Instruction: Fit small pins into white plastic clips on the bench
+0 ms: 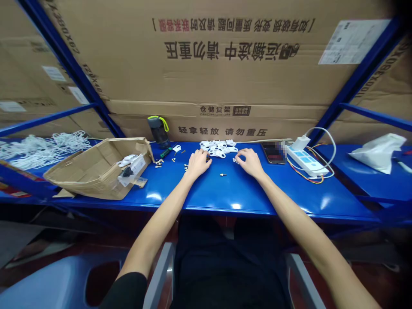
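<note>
My left hand [198, 164] rests on the blue shelf top with its fingers curled and the thumb drawn in. A small dark and brass-coloured bit shows at its fingertips, too small to name. Beside that hand lie small brass-coloured pieces [186, 167]. My right hand [250, 161] is bent into a pinch next to a few tiny white pieces [234, 160]; whatever its fingertips hold is hidden. Between and beyond the hands is a pile of white plastic parts [219, 148] with ring-shaped openings. One small brass piece with a thin pin [223, 174] lies between my wrists.
An open cardboard box [86, 167] stands left, holding white parts and a clear bag. Behind it are a dark bottle [159, 131] and a green screwdriver [165, 152]. A phone [272, 153] and power strip [307, 161] lie right. White cords [48, 148] heap far left.
</note>
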Tool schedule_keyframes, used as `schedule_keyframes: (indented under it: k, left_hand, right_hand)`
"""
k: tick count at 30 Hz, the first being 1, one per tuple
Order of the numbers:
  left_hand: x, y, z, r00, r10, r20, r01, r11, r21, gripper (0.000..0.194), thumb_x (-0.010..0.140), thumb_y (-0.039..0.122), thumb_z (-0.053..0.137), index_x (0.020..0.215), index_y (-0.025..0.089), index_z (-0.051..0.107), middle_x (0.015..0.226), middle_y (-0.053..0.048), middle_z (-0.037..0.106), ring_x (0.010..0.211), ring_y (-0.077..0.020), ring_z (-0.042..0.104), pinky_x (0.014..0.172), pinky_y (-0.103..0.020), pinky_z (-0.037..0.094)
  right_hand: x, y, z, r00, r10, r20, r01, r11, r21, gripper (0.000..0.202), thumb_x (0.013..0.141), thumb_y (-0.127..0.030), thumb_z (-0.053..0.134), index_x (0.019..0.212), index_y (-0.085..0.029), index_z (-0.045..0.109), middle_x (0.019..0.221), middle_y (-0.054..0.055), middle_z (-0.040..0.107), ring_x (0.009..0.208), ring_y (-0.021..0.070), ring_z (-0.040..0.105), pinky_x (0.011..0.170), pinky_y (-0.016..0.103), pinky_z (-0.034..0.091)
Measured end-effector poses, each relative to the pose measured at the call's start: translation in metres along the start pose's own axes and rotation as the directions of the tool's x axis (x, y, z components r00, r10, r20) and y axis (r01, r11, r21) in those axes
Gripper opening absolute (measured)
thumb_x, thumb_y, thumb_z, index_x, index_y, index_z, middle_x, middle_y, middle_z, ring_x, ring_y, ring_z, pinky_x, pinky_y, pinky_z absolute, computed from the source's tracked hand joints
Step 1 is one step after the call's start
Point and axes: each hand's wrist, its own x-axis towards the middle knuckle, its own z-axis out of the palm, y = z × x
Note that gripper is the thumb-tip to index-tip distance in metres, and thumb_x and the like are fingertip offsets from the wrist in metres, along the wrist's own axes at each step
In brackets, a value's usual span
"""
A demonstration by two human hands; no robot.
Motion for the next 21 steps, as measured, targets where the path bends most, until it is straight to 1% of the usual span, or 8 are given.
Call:
schedule_keyframes:
  k: [2, 4, 9, 13, 17, 19, 21]
  left_hand:
    - [0.000, 0.001, -0.001, 1.000, -0.011, 0.011, 0.011, 1.000, 0.018, 0.023, 0.101, 0.031, 0.061, 0.115, 0.018, 0.073, 0.124, -0.016, 0.069, 0.120, -0.0352, 0.059, 0.096, -0.043, 0.047]
    - [-0.001, 0.001, -0.002, 1.000, -0.014, 0.023, 0.013, 0.999, 0.031, 0.022, 0.102, 0.032, 0.061, 0.112, 0.018, 0.073, 0.124, -0.016, 0.069, 0.119, -0.0351, 0.059, 0.095, -0.042, 0.047]
    - [-0.001, 0.003, -0.007, 0.999, -0.037, 0.036, 0.035, 0.998, 0.058, 0.023, 0.101, 0.039, 0.066, 0.109, 0.019, 0.073, 0.123, -0.015, 0.069, 0.118, -0.0338, 0.060, 0.093, -0.040, 0.046]
    - [-0.002, 0.005, -0.013, 0.996, -0.075, 0.053, 0.071, 0.995, 0.064, 0.025, 0.099, 0.044, 0.070, 0.104, 0.019, 0.073, 0.118, -0.013, 0.071, 0.115, -0.0324, 0.061, 0.090, -0.039, 0.046]
    - [-0.002, 0.003, -0.020, 0.993, -0.058, 0.107, 0.053, 0.997, 0.048, 0.022, 0.097, 0.042, 0.073, 0.100, 0.021, 0.076, 0.118, -0.010, 0.072, 0.113, -0.0288, 0.062, 0.088, -0.035, 0.046]
    - [-0.002, 0.000, -0.024, 0.989, -0.037, 0.142, 0.033, 0.999, 0.027, 0.020, 0.095, 0.042, 0.076, 0.099, 0.022, 0.078, 0.117, -0.008, 0.073, 0.110, -0.0273, 0.064, 0.086, -0.033, 0.046]
    - [-0.001, -0.005, -0.025, 0.988, -0.009, 0.156, 0.009, 1.000, -0.002, 0.020, 0.093, 0.042, 0.078, 0.099, 0.023, 0.080, 0.113, -0.008, 0.075, 0.107, -0.0263, 0.065, 0.084, -0.032, 0.047]
  right_hand:
    - [0.000, 0.007, -0.003, 0.999, 0.039, 0.006, -0.038, 0.998, -0.042, 0.018, 0.099, -0.030, 0.061, 0.095, -0.023, 0.078, 0.122, 0.010, 0.075, 0.116, 0.0316, 0.061, 0.093, 0.044, 0.046]
    - [-0.001, 0.009, -0.006, 0.998, 0.045, 0.039, -0.042, 0.997, -0.065, 0.016, 0.098, -0.030, 0.063, 0.096, -0.025, 0.079, 0.125, 0.009, 0.074, 0.118, 0.0319, 0.060, 0.092, 0.044, 0.045]
    - [-0.004, 0.001, -0.009, 0.995, 0.014, 0.094, -0.005, 0.996, -0.090, 0.016, 0.096, -0.034, 0.067, 0.101, -0.027, 0.081, 0.132, 0.009, 0.072, 0.123, 0.0330, 0.057, 0.094, 0.045, 0.043]
    - [-0.005, -0.002, -0.005, 0.992, -0.027, 0.126, 0.040, 0.994, -0.106, 0.020, 0.097, -0.033, 0.065, 0.108, -0.028, 0.081, 0.135, 0.009, 0.070, 0.124, 0.0328, 0.056, 0.094, 0.044, 0.043]
    - [-0.004, 0.001, 0.001, 0.991, -0.014, 0.132, 0.031, 0.992, -0.126, 0.024, 0.101, -0.034, 0.061, 0.109, -0.028, 0.083, 0.135, 0.010, 0.070, 0.123, 0.0325, 0.055, 0.093, 0.044, 0.043]
    - [-0.003, 0.003, 0.003, 0.992, -0.011, 0.127, 0.027, 0.992, -0.125, 0.024, 0.102, -0.033, 0.061, 0.108, -0.028, 0.083, 0.133, 0.010, 0.071, 0.123, 0.0320, 0.056, 0.092, 0.043, 0.043]
    - [-0.003, 0.005, 0.004, 0.993, -0.014, 0.120, 0.028, 0.993, -0.118, 0.022, 0.102, -0.032, 0.062, 0.106, -0.027, 0.083, 0.133, 0.010, 0.072, 0.123, 0.0319, 0.057, 0.091, 0.044, 0.043]
